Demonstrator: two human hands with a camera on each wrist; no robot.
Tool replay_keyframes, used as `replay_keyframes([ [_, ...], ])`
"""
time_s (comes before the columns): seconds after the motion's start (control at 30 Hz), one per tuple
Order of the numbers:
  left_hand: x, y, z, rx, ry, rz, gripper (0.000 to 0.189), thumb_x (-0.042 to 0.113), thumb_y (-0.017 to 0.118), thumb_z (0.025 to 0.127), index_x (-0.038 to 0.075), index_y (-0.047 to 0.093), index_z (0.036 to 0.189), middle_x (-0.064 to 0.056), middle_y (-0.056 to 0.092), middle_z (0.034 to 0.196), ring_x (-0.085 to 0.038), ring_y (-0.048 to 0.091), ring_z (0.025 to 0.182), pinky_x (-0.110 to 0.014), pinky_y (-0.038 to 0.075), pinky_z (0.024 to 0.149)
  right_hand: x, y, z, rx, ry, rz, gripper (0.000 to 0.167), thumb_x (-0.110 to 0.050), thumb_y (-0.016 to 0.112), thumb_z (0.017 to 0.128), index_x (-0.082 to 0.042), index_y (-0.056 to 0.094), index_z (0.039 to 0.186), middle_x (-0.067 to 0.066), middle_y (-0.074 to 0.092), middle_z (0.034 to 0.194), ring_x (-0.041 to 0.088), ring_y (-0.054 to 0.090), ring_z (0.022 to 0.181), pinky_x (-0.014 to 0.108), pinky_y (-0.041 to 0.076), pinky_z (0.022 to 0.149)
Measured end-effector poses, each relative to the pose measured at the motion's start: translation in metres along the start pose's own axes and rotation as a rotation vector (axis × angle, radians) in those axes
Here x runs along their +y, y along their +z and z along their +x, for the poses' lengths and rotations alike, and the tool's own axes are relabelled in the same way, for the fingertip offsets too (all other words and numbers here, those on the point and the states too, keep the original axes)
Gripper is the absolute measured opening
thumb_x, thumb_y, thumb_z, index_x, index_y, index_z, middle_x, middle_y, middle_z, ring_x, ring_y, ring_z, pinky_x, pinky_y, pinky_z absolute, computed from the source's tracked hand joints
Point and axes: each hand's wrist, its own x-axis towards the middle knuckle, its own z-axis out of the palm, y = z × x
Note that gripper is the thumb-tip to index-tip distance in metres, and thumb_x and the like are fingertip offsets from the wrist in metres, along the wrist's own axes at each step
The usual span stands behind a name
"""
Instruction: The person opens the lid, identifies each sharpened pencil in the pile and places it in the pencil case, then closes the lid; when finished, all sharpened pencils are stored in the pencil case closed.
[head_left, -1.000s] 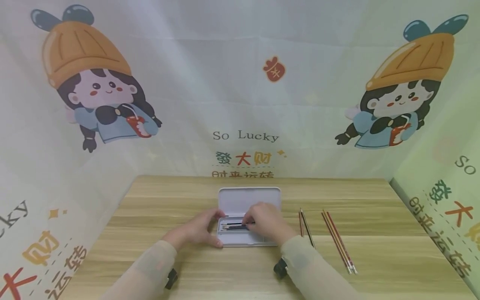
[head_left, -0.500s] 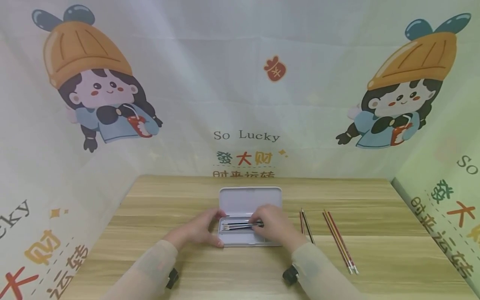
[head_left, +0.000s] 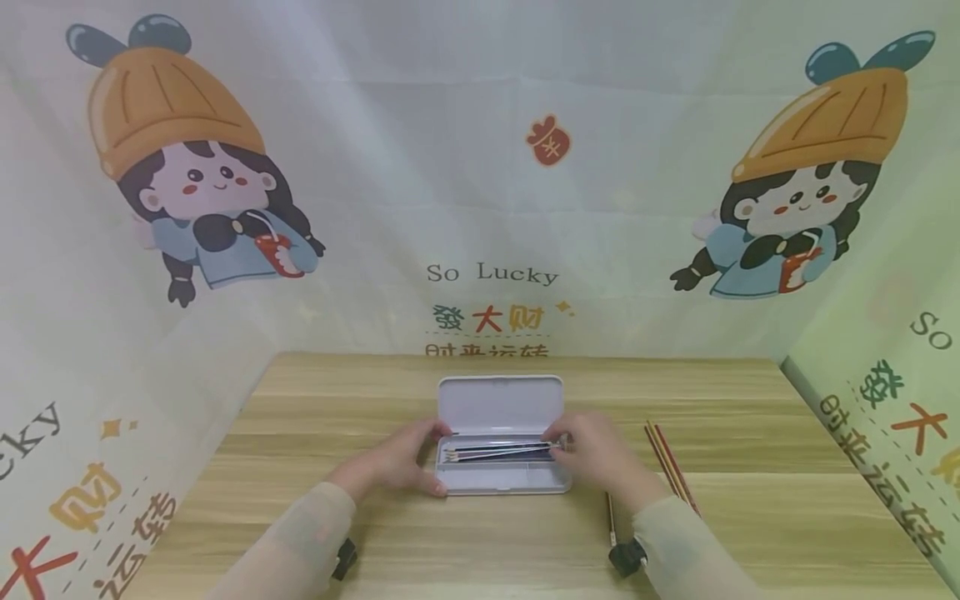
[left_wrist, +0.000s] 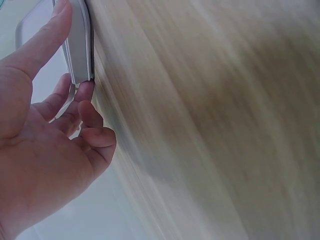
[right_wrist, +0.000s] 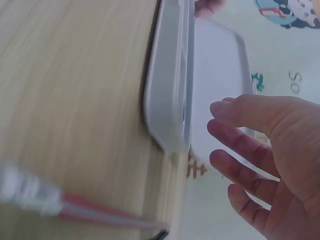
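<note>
A white pencil case (head_left: 480, 478) lies with its lid (head_left: 498, 405) raised at the back. Several dark and light pencils (head_left: 491, 451) lie lengthwise in its rear compartment. My left hand (head_left: 393, 460) grips the case's left end, thumb at the front corner and fingers at the back. In the left wrist view, that hand (left_wrist: 55, 130) has its thumb along the case's side wall (left_wrist: 78, 47). At the right end, my right hand (head_left: 596, 454) hovers by the pencils' ends. The right wrist view shows its fingers (right_wrist: 240, 170) loosely bent, holding nothing.
Loose pencils (head_left: 670, 464) lie on the wooden table (head_left: 750, 433) to the right of my right hand. Another pencil (head_left: 611, 518) is partly hidden under the right forearm. A printed cloth (head_left: 375, 167) hangs behind and along the sides.
My right hand has slid rightward along the pencils to the case's right end, baring more of them. It now covers part of the loose pencils. The left hand has stayed put.
</note>
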Motion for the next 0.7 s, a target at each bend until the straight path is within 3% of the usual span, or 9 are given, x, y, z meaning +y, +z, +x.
replay_keyframes([
  [0.2, -0.001, 0.001, 0.000, 0.005, -0.010, 0.014, 0.082, 0.019, 0.096, 0.068, 0.004, 0.053, 0.136, -0.021, 0.058, 0.140, -0.042, 0.049, 0.138, -0.059, 0.034, 0.122, 0.014, -0.008, -0.012, 0.006, 0.077, 0.050, 0.014, -0.013, 0.079, 0.086, -0.015, 0.080, 0.100, -0.001, 0.078, 0.099, 0.015, 0.067, 0.085, 0.035, 0.059, 0.076],
  [0.33, -0.001, 0.001, 0.000, 0.006, -0.011, 0.017, 0.082, 0.019, 0.096, 0.068, 0.004, 0.054, 0.136, -0.021, 0.058, 0.139, -0.042, 0.050, 0.137, -0.059, 0.035, 0.121, 0.024, -0.017, -0.022, 0.022, 0.113, 0.016, 0.016, -0.014, 0.078, 0.086, -0.016, 0.081, 0.102, -0.003, 0.077, 0.098, 0.009, 0.061, 0.076, 0.029, 0.053, 0.067],
  [0.7, -0.002, 0.002, 0.002, 0.014, 0.004, 0.014, 0.082, 0.018, 0.096, 0.067, 0.004, 0.054, 0.136, -0.020, 0.059, 0.138, -0.041, 0.051, 0.136, -0.059, 0.036, 0.121, 0.051, -0.029, -0.041, -0.021, 0.209, -0.038, 0.017, -0.016, 0.079, 0.086, -0.016, 0.079, 0.103, 0.002, 0.078, 0.105, 0.012, 0.065, 0.080, 0.035, 0.057, 0.071],
])
